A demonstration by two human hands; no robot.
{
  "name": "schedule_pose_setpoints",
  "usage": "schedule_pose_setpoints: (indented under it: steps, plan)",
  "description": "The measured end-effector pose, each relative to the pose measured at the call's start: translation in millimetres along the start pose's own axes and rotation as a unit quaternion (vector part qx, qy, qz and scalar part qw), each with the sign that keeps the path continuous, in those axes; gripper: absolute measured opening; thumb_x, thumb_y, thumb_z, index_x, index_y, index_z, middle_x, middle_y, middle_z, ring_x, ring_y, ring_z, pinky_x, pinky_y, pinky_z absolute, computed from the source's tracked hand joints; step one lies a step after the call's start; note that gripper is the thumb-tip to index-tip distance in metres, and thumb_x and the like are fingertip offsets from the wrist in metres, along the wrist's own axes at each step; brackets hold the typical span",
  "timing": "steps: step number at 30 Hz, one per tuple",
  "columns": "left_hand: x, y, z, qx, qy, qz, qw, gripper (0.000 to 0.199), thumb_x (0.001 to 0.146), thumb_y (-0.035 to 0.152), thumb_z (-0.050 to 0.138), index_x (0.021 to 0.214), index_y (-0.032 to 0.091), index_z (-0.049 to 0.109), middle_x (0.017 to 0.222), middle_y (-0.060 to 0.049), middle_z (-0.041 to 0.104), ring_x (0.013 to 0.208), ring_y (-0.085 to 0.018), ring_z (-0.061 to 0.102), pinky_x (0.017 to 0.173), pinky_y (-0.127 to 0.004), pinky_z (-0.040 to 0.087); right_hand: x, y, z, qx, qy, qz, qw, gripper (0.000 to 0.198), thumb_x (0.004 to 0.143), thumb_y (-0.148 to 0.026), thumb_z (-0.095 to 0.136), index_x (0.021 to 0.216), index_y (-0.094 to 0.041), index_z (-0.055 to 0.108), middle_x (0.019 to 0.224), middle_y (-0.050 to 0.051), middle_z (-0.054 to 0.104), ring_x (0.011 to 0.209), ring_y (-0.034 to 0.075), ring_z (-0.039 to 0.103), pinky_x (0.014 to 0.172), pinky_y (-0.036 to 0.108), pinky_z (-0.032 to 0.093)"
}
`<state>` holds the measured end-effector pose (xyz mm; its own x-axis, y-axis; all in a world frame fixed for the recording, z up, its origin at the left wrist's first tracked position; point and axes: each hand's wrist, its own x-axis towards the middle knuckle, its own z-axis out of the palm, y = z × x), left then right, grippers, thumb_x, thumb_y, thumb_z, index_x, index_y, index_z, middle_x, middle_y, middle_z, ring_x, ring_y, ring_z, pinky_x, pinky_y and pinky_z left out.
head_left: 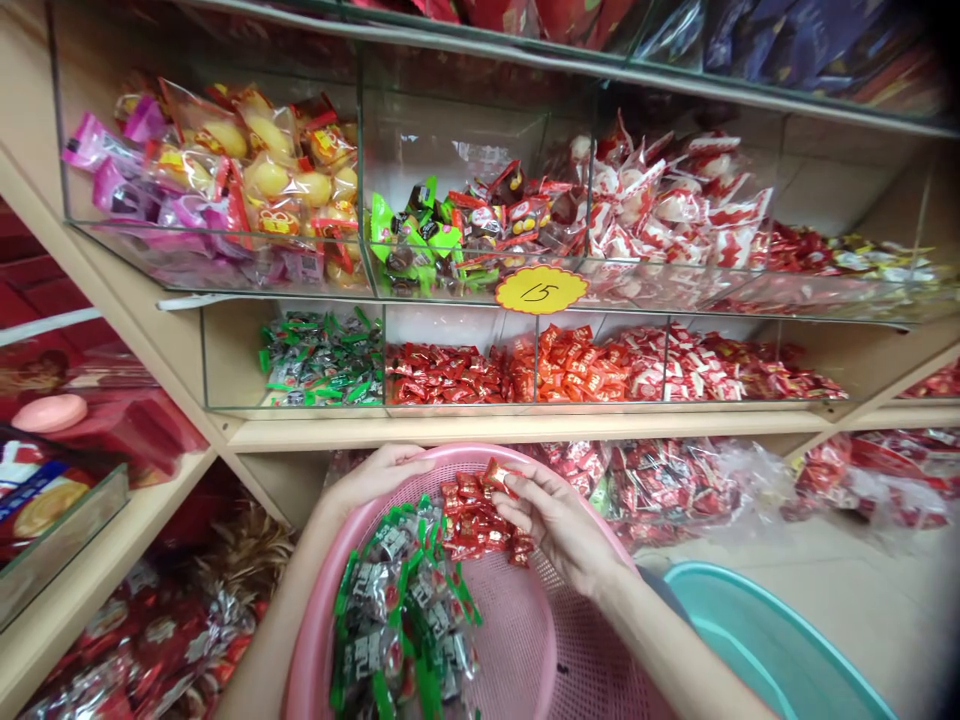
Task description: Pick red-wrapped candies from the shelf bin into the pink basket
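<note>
Head view. Pink basket (525,640) sits low centre, mesh-walled, held against the body. Left hand (375,475) at the basket's 11 o'clock rim, fingers curled over the edge, gripping it. Right hand (559,525) over the basket's 1 o'clock side, fingertips pinched together on a red candy (499,474) just above the red candy pile (476,525). That pile lies at the basket's 12 o'clock; green-and-silver candies (397,620) heap at its 8 o'clock, touching the red ones.

Teal basin (765,650) at 4 o'clock of the basket, just beside it. Above, clear shelf bins: lower row holds green candies (319,360) and red candies (450,372); upper row has yellow-and-pink packets (240,170) at 10 o'clock. Yellow price tag (541,290), marked 15, stuck on the bin front at 12 o'clock. Red-and-white bags (660,480) on the shelf directly behind the basket.
</note>
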<state>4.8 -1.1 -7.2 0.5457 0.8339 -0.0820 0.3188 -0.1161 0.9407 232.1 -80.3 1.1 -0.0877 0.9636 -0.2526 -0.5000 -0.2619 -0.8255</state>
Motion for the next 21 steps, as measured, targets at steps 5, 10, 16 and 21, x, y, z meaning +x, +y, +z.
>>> schedule_pose_setpoints:
  steps: [5, 10, 16, 21]
  plan:
    - [-4, -1, -3, 0.003, 0.006, 0.0, 1.0, 0.032, 0.076, 0.042, 0.052, 0.079, 0.011, 0.061, 0.065, 0.002, 0.052, 0.06, -0.011, 0.044, 0.053, -0.019, 0.032, 3, 1, 0, -0.127, 0.014, -0.067, 0.989, 0.026, 0.067, -0.024, 0.066, 0.093, -0.018, 0.064, 0.092, 0.001, 0.064, 0.063, 0.004, 0.055, 0.053, 0.012, 0.043]
    - [-9, 0, -5, -0.021, 0.008, -0.006, 1.0, 0.032, 0.074, 0.04, 0.053, 0.084, 0.011, 0.062, 0.074, -0.001, 0.059, 0.067, -0.014, 0.05, 0.06, -0.021, 0.037, 12, 0, -1, -0.115, 0.005, -0.053, 0.992, 0.025, 0.062, -0.025, 0.07, 0.084, -0.016, 0.064, 0.078, -0.001, 0.063, 0.061, 0.005, 0.053, 0.054, 0.015, 0.042]
    - [-10, 1, -5, -0.019, 0.01, 0.0, 1.0, 0.033, 0.074, 0.041, 0.053, 0.084, 0.011, 0.063, 0.074, -0.001, 0.06, 0.067, -0.014, 0.05, 0.059, -0.021, 0.037, 14, 1, 6, -0.158, -0.027, -0.12, 0.98, 0.039, 0.065, -0.025, 0.068, 0.101, -0.022, 0.053, 0.076, -0.003, 0.057, 0.067, 0.009, 0.053, 0.062, 0.022, 0.048]
    - [-9, -2, -6, 0.016, 0.02, 0.025, 0.999, 0.033, 0.074, 0.041, 0.053, 0.083, 0.011, 0.064, 0.07, 0.0, 0.058, 0.065, -0.014, 0.048, 0.056, -0.02, 0.035, 14, 2, 8, -0.23, -0.048, -0.177, 0.956, 0.027, 0.069, -0.027, 0.064, 0.094, -0.021, 0.056, 0.085, 0.0, 0.057, 0.069, 0.01, 0.053, 0.064, 0.024, 0.048]
